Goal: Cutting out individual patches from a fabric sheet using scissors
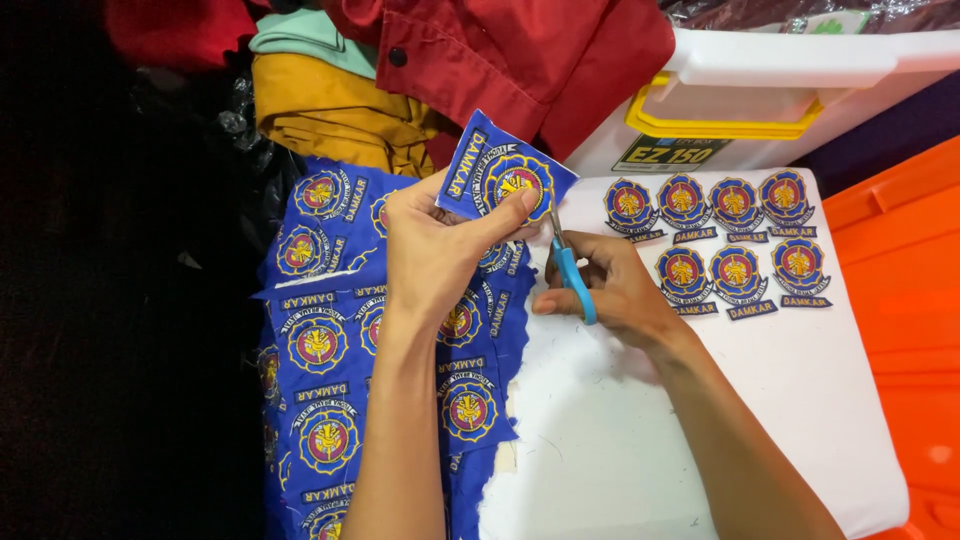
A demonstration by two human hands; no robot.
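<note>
My left hand (435, 250) pinches a blue cloth piece (503, 172) bearing an embroidered round emblem patch, holding it up above the work surface. My right hand (612, 288) grips small scissors with blue handles (573, 275); their blades point up at the lower right edge of the held piece. Under my left forearm lies a blue fabric sheet (325, 350) printed with several uncut emblems. Several trimmed patches (735, 240) lie in two rows on the white board (640, 440) to the right.
A white plastic box with a yellow latch (740, 100) stands behind the board. Red (520, 50) and mustard (330, 115) garments are piled at the back. An orange surface (900, 300) borders the right side; the left is dark.
</note>
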